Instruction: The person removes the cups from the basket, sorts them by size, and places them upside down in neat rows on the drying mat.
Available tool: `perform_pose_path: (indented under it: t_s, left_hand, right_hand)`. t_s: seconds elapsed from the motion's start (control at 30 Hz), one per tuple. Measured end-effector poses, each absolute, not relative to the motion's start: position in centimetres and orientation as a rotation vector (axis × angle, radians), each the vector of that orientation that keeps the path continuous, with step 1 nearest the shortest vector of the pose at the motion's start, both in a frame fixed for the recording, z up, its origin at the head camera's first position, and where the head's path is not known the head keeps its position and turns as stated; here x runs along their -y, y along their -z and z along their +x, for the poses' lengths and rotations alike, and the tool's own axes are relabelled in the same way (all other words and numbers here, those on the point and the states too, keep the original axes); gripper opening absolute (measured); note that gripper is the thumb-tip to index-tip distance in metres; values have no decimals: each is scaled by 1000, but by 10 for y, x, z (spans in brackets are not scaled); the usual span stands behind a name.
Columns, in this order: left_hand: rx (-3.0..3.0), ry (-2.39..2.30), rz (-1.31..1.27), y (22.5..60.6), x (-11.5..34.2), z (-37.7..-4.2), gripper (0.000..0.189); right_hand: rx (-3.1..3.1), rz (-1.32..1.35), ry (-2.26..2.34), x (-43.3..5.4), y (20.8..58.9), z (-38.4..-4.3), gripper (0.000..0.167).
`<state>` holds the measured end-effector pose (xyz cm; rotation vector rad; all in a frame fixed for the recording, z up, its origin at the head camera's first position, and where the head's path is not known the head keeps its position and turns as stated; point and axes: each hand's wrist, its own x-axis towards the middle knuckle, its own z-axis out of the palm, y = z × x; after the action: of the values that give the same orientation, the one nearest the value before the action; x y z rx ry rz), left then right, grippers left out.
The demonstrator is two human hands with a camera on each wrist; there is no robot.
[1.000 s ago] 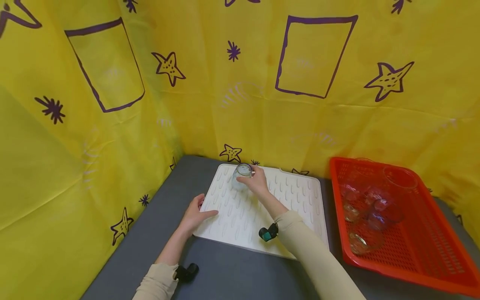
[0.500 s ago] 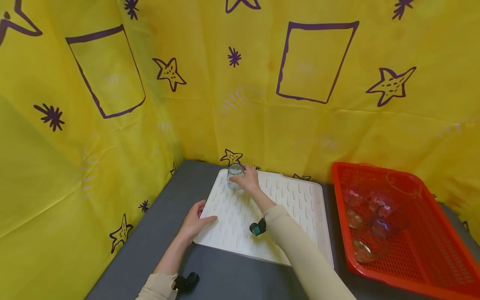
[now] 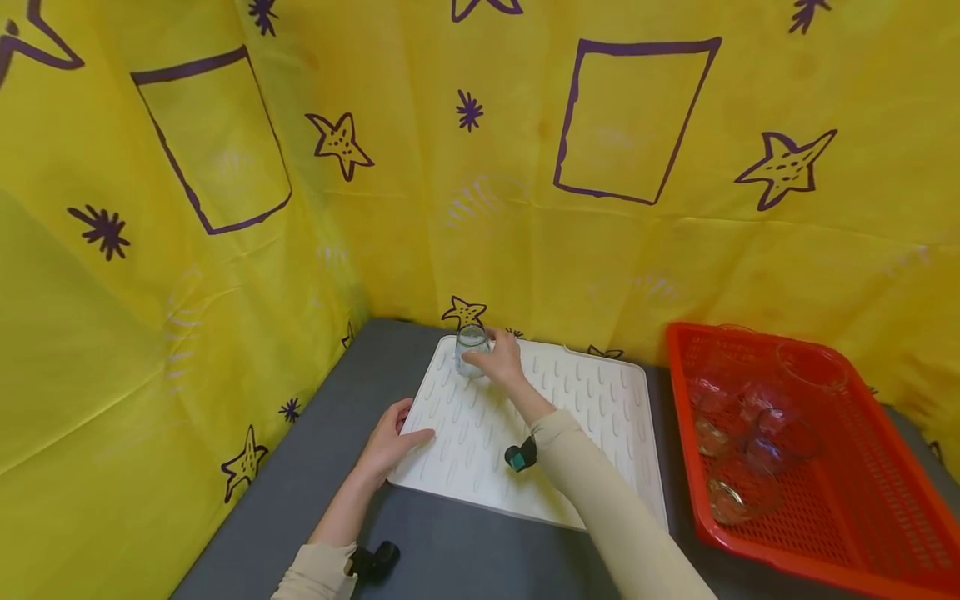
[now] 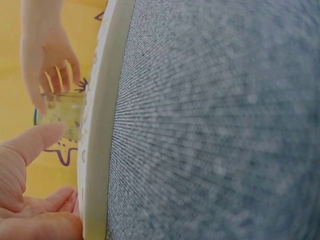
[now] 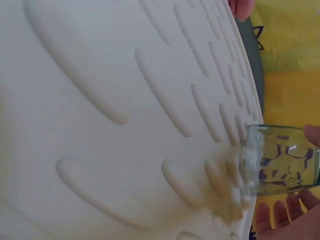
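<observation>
A clear drinking glass [image 3: 471, 360] stands on the far left corner of a white ribbed drying mat [image 3: 600, 417]. My right hand [image 3: 501, 357] holds it from the right, with the thumb on the near side. In the right wrist view, the glass [image 5: 282, 160] has one end against the mat; I cannot tell whether that is its rim or base. My left hand [image 3: 392, 437] is at the mat's left edge. The left wrist view shows its fingers [image 4: 60, 200] touching that edge, while the thumb [image 4: 37, 142] is raised off the mat.
A red plastic basket [image 3: 840, 517] stands right of the mat, with several clear glass vessels [image 3: 750, 492] in its left part. Mat and basket lie on a dark grey table [image 3: 450, 558]. Yellow patterned cloth [image 3: 510, 250] hangs behind and to the left.
My right hand has carried the glass left to the mat's far left corner and straightened it. Over the last half second it has barely moved. The left hand has stayed in place.
</observation>
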<state>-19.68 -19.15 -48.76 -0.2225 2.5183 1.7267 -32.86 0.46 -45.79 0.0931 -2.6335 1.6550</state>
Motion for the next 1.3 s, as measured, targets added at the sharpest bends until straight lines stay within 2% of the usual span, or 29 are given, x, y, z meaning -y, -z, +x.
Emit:
perform_pose_path:
  t_s: [0.3, 0.6, 0.8, 1.1, 1.3]
  left_hand:
    - [-2500, -1740, -222, 487, 193, -199, 77]
    - [-2472, -1729, -231, 488, 192, -200, 76]
    - [-2436, -1756, -217, 485, 191, -200, 76]
    - [-2406, -1770, -228, 488, 193, -204, 76]
    - [-2393, -1775, -227, 489, 193, -202, 76]
  right_hand:
    - [2597, 47, -1788, -31, 429, -294, 72]
    - [2587, 77, -1901, -71, 400, -228, 65]
    - [2634, 141, -1882, -110, 383, -188, 64]
    - [2624, 211, -1815, -177, 373, -150, 65]
    - [2640, 120, -1720, -226, 371, -122, 68]
